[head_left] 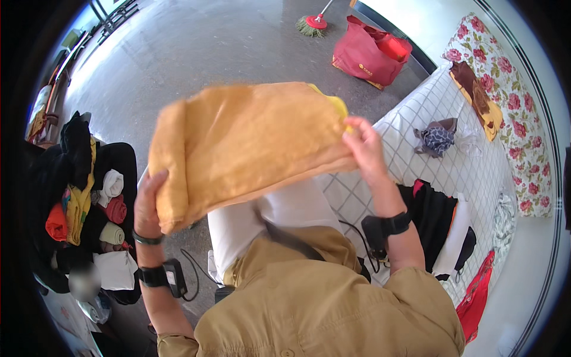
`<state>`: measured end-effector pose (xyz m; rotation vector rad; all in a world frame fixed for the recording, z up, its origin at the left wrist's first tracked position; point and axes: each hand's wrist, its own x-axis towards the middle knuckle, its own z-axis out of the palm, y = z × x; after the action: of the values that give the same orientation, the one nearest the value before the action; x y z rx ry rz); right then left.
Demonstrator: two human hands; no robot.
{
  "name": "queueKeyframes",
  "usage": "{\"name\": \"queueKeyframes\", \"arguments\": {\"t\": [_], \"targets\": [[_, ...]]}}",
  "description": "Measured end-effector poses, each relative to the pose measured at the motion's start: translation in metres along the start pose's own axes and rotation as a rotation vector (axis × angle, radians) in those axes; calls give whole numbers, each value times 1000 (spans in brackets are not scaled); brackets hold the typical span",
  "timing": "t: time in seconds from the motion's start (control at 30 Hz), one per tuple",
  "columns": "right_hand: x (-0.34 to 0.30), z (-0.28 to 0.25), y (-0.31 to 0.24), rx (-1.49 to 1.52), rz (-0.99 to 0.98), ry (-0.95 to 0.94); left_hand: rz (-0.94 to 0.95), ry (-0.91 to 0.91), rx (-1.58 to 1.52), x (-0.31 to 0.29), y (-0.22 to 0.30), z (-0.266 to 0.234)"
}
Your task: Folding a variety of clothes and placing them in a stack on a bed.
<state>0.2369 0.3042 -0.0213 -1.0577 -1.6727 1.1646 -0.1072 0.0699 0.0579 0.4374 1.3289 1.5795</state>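
Observation:
A folded piece of orange-tan cloth (256,140) with a bright yellow edge at its far right corner is held up in the air above my lap. My left hand (150,199) grips its left end, where the fabric forms a thick rolled or folded band. At the right end, my right hand (364,147) pinches the corner beside the yellow edge. Whether the cloth is a garment or something else, I cannot tell. Its left part is slightly blurred.
On the left, a dark seat or bag (122,160) bears rolled and folded clothes. To the right, a checked white bed (380,196) carries black clothes (429,217), a grey patterned cloth (437,138) and a floral pillow (516,113). Beyond stand a red bag (366,56) and a broom (312,25).

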Motion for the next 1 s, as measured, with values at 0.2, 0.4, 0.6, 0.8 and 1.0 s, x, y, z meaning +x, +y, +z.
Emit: {"name": "queueKeyframes", "arguments": {"t": [0.2,0.4,0.6,0.8,1.0], "targets": [[-59,4,48,-164,416,-304,-225,102,-36,-12,-79,-56],[-72,9,36,-480,-195,-279,-150,92,0,-11,-82,-50],[-80,13,32,-563,-297,-496,-146,62,24,-9,-80,-40],[-82,9,17,-426,-215,-590,-156,78,14,-7,-85,-46],[-85,14,20,-254,-77,-422,-143,90,18,-11,-87,-45]]}}
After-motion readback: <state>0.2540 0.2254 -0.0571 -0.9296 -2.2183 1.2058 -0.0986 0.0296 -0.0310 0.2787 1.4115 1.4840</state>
